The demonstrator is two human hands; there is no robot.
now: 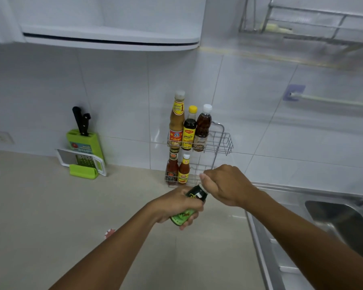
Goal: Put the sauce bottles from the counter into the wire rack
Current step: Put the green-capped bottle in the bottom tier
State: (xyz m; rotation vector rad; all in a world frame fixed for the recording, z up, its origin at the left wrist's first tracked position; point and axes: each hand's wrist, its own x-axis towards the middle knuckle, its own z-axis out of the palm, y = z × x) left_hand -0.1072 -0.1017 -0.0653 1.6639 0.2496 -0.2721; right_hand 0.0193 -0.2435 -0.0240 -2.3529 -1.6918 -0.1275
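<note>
Sauce bottle (194,203), dark glass with a green label, is held tilted above the counter (50,206), its neck leaning up and to the right. The left hand (176,206) wraps its fingers (192,218) closed around the labelled body, while the right hand (226,185) is closed over the top of the neck, hiding the cap. Both hands hover just in front of the wire rack (222,143), which stands against the tiled wall.

The rack's upper tier carries three bottles: a tall tan bottle (176,122) at left, a yellow-capped dark bottle (190,128) in the middle, and a white-capped brown bottle (202,128) beside it. The right part of that tier is bare wire. On the lower tier stand two red sauce bottles (177,169) side by side at the left.

Further left on the counter sits a green knife block (86,143) with black handles, a grater (84,162) leaning in front. A steel sink (333,216) lies to the right.
</note>
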